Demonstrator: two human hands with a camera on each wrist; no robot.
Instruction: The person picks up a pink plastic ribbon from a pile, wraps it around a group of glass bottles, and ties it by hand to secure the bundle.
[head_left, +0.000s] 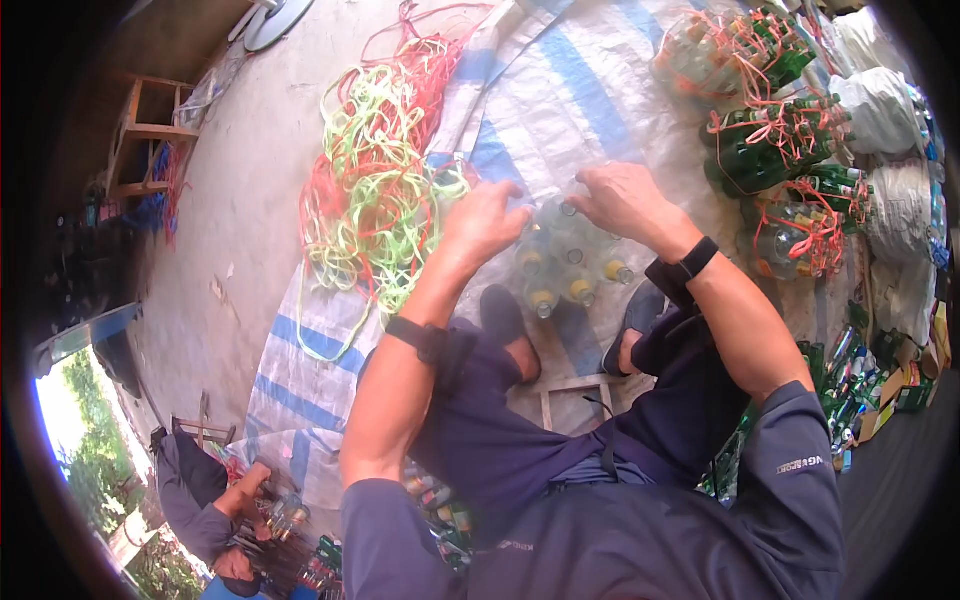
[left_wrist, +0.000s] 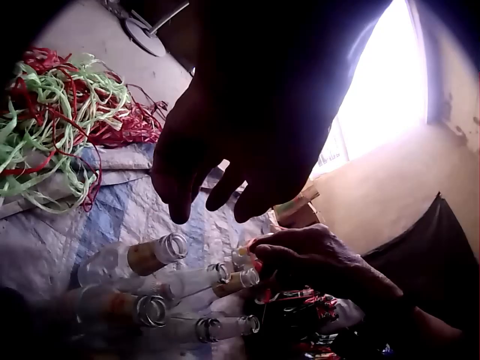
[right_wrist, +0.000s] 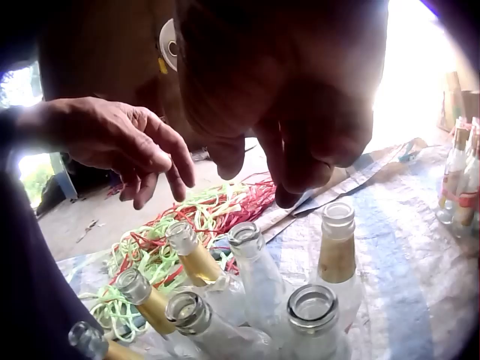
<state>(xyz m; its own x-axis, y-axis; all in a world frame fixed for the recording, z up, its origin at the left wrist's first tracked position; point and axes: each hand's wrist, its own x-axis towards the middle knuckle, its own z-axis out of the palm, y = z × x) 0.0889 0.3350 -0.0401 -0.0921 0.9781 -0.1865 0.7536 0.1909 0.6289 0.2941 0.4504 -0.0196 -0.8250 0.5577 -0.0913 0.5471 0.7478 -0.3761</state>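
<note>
Several clear glass bottles (head_left: 575,252) stand in a close cluster on the sheet, between the person's feet. Over the left side of the cluster is the left hand (head_left: 484,222), its fingers loosely bent and holding nothing. The right hand (head_left: 630,205) hovers above the far right side, fingers bent downward with nothing seen between them. From the right wrist, the open bottle mouths (right_wrist: 311,306) show below both hands, and some necks carry gold labels (right_wrist: 337,259). In the left wrist view the left hand (left_wrist: 240,142) is dark against the light.
A heap of green and red plastic twine (head_left: 375,165) lies left of the bottles on a blue-striped white sheet (head_left: 560,75). Tied bundles of bottles (head_left: 775,145) stand at the right. Another person (head_left: 215,500) sits at lower left, near more bottles.
</note>
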